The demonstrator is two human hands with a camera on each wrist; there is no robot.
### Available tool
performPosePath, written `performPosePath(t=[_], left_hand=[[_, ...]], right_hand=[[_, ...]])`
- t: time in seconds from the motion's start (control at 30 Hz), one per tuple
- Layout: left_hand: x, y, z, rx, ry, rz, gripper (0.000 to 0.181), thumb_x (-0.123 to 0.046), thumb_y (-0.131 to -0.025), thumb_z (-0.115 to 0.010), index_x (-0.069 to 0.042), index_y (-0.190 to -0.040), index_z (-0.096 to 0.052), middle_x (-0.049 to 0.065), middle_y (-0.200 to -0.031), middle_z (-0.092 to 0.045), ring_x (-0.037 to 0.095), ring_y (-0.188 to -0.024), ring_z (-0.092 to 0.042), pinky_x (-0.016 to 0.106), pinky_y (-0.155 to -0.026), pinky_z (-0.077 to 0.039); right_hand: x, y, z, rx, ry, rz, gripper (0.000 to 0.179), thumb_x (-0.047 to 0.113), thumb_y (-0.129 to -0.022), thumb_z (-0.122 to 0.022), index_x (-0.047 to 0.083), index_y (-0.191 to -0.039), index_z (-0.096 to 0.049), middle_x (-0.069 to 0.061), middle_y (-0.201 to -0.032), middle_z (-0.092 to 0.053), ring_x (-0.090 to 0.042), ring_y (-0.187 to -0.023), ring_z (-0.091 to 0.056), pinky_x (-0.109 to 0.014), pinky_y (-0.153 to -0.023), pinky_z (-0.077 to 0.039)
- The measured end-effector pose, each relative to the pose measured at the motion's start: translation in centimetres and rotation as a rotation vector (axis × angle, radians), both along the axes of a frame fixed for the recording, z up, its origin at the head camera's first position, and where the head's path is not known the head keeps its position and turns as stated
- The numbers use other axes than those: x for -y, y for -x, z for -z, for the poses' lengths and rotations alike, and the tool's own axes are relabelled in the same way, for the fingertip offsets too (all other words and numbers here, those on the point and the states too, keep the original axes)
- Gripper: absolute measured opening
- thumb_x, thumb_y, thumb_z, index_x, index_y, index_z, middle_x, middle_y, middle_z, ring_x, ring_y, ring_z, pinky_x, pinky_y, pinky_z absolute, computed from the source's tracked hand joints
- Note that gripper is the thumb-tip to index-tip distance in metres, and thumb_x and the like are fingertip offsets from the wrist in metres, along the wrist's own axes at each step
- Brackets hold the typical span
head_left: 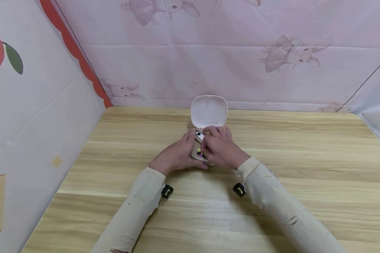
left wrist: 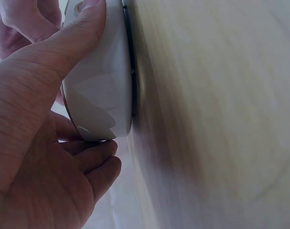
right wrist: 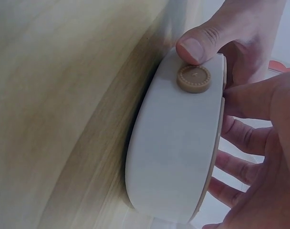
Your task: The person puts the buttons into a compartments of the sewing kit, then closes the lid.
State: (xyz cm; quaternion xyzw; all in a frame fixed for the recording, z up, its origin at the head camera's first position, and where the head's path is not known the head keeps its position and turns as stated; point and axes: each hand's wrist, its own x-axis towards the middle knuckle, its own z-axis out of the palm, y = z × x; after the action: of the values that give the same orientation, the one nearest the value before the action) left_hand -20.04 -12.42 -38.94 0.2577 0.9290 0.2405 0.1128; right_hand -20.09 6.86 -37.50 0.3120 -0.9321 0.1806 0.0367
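Note:
A small white case (right wrist: pixel 171 143) with a tan inner tray stands at the middle back of the table, its white lid (head_left: pixel 209 110) raised behind it. A tan, button-shaped knob (right wrist: pixel 194 78) is on its front wall. My left hand (head_left: pixel 178 153) grips the case from the left, thumb at the front beside the knob, fingers round the far side. My right hand (head_left: pixel 223 147) bends over the tray's right part; I cannot tell what its fingertips hold. Between the hands show a white strip (head_left: pixel 199 135) with a black dot and several small coloured pieces (head_left: pixel 199 151), yellow, black and purple.
The case stands on a wood-grain table (head_left: pixel 190 218). Behind it hangs a pink cloth (head_left: pixel 225 70) with rabbit prints, and a white fruit-printed cloth (head_left: pixel 44 116) hangs at the left. Small black devices (head_left: pixel 167 192) sit at both sleeve cuffs.

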Motion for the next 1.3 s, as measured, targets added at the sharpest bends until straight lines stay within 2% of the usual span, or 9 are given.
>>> performPosePath(t=[0.27, 0.37, 0.53, 0.67, 0.87, 0.97, 1.1, 1.2, 1.3], left_hand=[[0.0, -0.1, -0.1, -0.005, -0.004, -0.008, 0.127, -0.059, -0.079, -0.08, -0.008, -0.163, 0.001, 0.006, -0.162, -0.024, 0.021, -0.139, -0.041, 0.037, -0.111, -0.041], [-0.1, -0.1, -0.2, -0.004, -0.003, -0.008, 0.128, -0.059, -0.079, -0.08, -0.008, -0.163, 0.002, 0.006, -0.163, -0.022, 0.021, -0.141, -0.04, 0.037, -0.111, -0.041], [-0.2, -0.1, -0.2, -0.003, -0.004, -0.01, 0.128, -0.059, -0.079, -0.08, -0.008, -0.163, 0.002, 0.007, -0.164, -0.019, 0.021, -0.142, -0.038, 0.037, -0.112, -0.04], [-0.3, -0.1, -0.1, -0.005, -0.012, -0.01, 0.128, -0.059, -0.079, -0.081, -0.008, -0.163, 0.002, 0.008, -0.163, -0.019, 0.02, -0.141, -0.039, 0.038, -0.111, -0.04], [0.1, -0.2, -0.3, 0.036, -0.031, -0.02, 0.137, -0.058, -0.075, -0.084, -0.013, -0.162, 0.013, 0.009, -0.169, -0.001, 0.021, -0.15, -0.021, 0.039, -0.117, -0.031], [0.7, -0.2, -0.9, 0.066, -0.075, -0.018, 0.139, -0.056, -0.073, -0.087, -0.015, -0.163, 0.01, 0.009, -0.169, -0.002, 0.021, -0.152, -0.016, 0.04, -0.119, -0.026], [1.9, -0.1, -2.0, 0.096, -0.089, -0.044, 0.133, -0.059, -0.077, -0.082, -0.013, -0.163, 0.009, 0.011, -0.169, -0.001, 0.021, -0.154, -0.008, 0.042, -0.121, -0.019], [2.7, 0.3, -2.8, 0.097, -0.089, -0.075, 0.126, -0.065, -0.083, -0.073, -0.012, -0.162, 0.01, 0.012, -0.169, 0.001, 0.023, -0.154, -0.004, 0.044, -0.122, -0.016], [2.9, 0.9, -3.2, 0.077, -0.143, -0.112, 0.113, -0.065, -0.088, -0.067, -0.013, -0.164, -0.003, 0.012, -0.169, -0.01, 0.028, -0.153, -0.015, 0.05, -0.12, -0.023]], right_hand=[[-0.1, 0.0, 0.0, 0.0, -0.005, -0.002, 0.009, 0.01, -0.087, -0.072, 0.016, -0.081, -0.072, -0.012, -0.134, -0.054, -0.036, -0.124, -0.044, -0.05, -0.093, -0.027], [-0.2, 0.1, -0.1, -0.006, 0.017, -0.015, 0.008, 0.009, -0.088, -0.072, 0.015, -0.082, -0.072, -0.014, -0.134, -0.055, -0.037, -0.125, -0.044, -0.052, -0.099, -0.028], [-0.8, 0.4, -0.1, -0.03, 0.114, -0.06, 0.009, 0.01, -0.091, -0.07, 0.012, -0.083, -0.07, -0.021, -0.133, -0.056, -0.039, -0.126, -0.046, -0.055, -0.108, -0.033], [-1.8, 0.8, -0.2, -0.021, 0.229, -0.048, 0.01, 0.01, -0.093, -0.068, 0.008, -0.083, -0.068, -0.023, -0.132, -0.056, -0.04, -0.123, -0.049, -0.053, -0.104, -0.041], [-3.7, 1.6, -0.4, 0.046, 0.342, 0.107, 0.01, 0.011, -0.095, -0.067, 0.003, -0.088, -0.066, -0.021, -0.132, -0.056, -0.039, -0.124, -0.053, -0.052, -0.105, -0.044], [-4.6, 2.0, -0.4, 0.102, 0.411, 0.194, 0.009, 0.01, -0.096, -0.066, 0.001, -0.092, -0.066, -0.022, -0.13, -0.056, -0.039, -0.122, -0.053, -0.052, -0.104, -0.046], [-5.6, 2.6, -0.2, 0.184, 0.557, 0.306, 0.013, 0.006, -0.096, -0.063, -0.007, -0.099, -0.064, -0.023, -0.12, -0.057, -0.038, -0.114, -0.057, -0.049, -0.098, -0.05], [-5.9, 3.1, -0.4, 0.3, 0.673, 0.421, 0.021, 0.01, -0.098, -0.062, -0.008, -0.108, -0.061, -0.021, -0.118, -0.059, -0.036, -0.11, -0.06, -0.045, -0.094, -0.052], [-6.1, 3.5, -0.7, 0.461, 0.819, 0.494, 0.032, 0.016, -0.101, -0.06, -0.009, -0.122, -0.058, -0.02, -0.124, -0.057, -0.036, -0.117, -0.058, -0.042, -0.098, -0.051]])
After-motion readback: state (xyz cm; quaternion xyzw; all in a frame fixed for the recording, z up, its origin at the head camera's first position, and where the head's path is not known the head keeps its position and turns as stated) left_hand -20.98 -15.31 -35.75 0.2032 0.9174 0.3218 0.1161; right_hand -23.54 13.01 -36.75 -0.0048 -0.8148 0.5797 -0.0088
